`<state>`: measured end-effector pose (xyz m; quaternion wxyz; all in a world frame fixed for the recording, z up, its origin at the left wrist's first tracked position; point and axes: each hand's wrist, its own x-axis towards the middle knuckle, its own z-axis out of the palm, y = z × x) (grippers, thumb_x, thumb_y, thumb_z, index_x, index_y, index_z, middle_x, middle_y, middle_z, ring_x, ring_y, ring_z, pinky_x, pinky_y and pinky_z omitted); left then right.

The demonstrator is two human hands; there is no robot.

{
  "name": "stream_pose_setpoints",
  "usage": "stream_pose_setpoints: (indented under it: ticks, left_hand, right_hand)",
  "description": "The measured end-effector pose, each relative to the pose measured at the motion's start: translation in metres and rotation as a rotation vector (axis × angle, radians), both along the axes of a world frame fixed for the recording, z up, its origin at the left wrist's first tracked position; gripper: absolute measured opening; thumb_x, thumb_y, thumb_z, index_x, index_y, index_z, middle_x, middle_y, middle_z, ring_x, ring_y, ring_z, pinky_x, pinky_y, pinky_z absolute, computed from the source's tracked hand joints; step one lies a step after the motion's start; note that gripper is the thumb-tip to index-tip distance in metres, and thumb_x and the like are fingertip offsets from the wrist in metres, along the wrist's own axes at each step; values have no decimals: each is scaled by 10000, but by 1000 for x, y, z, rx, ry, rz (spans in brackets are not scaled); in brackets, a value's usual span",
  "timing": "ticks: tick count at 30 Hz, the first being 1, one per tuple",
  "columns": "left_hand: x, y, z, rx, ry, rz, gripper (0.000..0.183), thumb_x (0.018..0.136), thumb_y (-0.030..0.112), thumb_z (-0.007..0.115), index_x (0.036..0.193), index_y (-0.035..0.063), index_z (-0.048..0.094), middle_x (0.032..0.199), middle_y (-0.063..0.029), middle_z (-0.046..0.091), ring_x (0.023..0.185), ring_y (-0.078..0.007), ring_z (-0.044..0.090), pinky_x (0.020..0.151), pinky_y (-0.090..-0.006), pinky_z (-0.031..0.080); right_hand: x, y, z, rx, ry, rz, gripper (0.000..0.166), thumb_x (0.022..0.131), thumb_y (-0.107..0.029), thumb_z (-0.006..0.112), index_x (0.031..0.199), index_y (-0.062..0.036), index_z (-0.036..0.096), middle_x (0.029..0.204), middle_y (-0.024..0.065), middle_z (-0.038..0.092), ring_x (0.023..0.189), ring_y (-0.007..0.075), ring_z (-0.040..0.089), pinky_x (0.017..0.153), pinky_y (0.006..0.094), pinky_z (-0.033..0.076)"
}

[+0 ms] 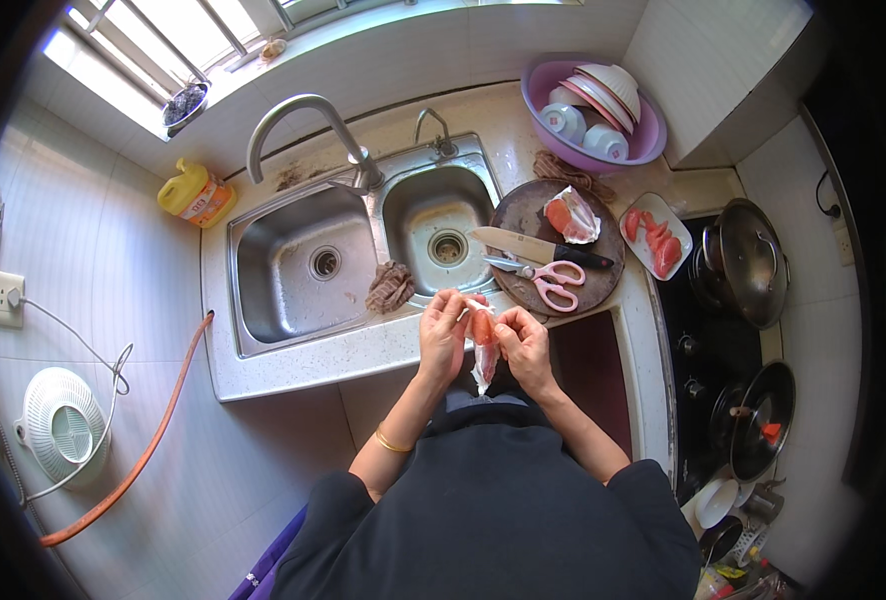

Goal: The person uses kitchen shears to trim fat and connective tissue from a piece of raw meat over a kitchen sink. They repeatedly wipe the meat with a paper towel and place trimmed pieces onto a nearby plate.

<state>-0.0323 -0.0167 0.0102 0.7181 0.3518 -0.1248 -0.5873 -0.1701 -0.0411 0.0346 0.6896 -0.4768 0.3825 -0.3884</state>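
Between my two hands is a red pomelo segment point(482, 330), its white membrane partly peeled and hanging at the lower end. My left hand point(443, 334) pinches its upper left side. The fingers of my right hand point(524, 349) grip the right side. Just beyond, a round chopping board point(514, 214) bears a larger piece of pomelo point(572, 216) with white membrane, a kitchen knife point(521, 244) with a black handle, and pink-handled scissors point(551, 281). Peeled red pomelo flesh point(666, 255) lies on a white plate point(684, 234) right of the board.
A double steel sink point(263, 262) has a tall faucet point(311, 105) and a brown cloth point(390, 287) on its near edge. Bowls fill a purple basin point(656, 146) behind the board. Pans point(750, 262) stand on the black stove point(713, 352) at right. A yellow jug point(195, 193) stands left.
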Motion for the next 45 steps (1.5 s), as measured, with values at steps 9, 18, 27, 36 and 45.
stream_pose_setpoints:
  ticks: [9, 18, 27, 36, 45]
  left_hand:
    - [-2, 7, -2, -28, -122, -72, 107, 921, 123, 554, 932, 17, 562, 994, -110, 599, 907, -165, 582, 835, -296, 467]
    - [-13, -1, 5, -38, -275, 66, 73, 914, 73, 548, 875, 12, 551, 913, -98, 601, 833, -133, 562, 780, -263, 462]
    - [-12, -4, 5, -80, -137, 31, 98, 922, 96, 547, 867, 15, 555, 896, -75, 596, 813, -109, 551, 763, -242, 455]
    - [-4, -2, 1, 8, -219, -33, 97, 923, 98, 547, 867, 18, 548, 880, -69, 584, 803, -107, 547, 746, -238, 462]
    - [1, -6, 9, -11, 76, -68, 112, 918, 124, 548, 862, 28, 544, 876, -84, 582, 824, -163, 575, 742, -288, 487]
  right_hand:
    - [-1, 2, -7, -46, 25, 38, 74, 884, -74, 553, 830, -23, 542, 685, -34, 556, 590, 21, 501, 530, 191, 412]
    - [7, 1, 3, -465, 260, -110, 97, 831, -89, 624, 847, -21, 557, 643, 49, 594, 537, 77, 566, 482, 230, 442]
    - [6, -7, -4, -499, 333, -133, 103, 806, -62, 651, 881, -33, 586, 662, 54, 599, 543, 117, 576, 504, 243, 471]
    - [1, -27, 11, -874, 335, -48, 168, 744, 22, 673, 896, -45, 642, 828, 81, 598, 653, 187, 593, 506, 264, 482]
    - [-20, -11, 94, 25, -246, 195, 63, 830, 4, 614, 871, -3, 660, 863, 75, 601, 692, 99, 558, 570, 195, 440]
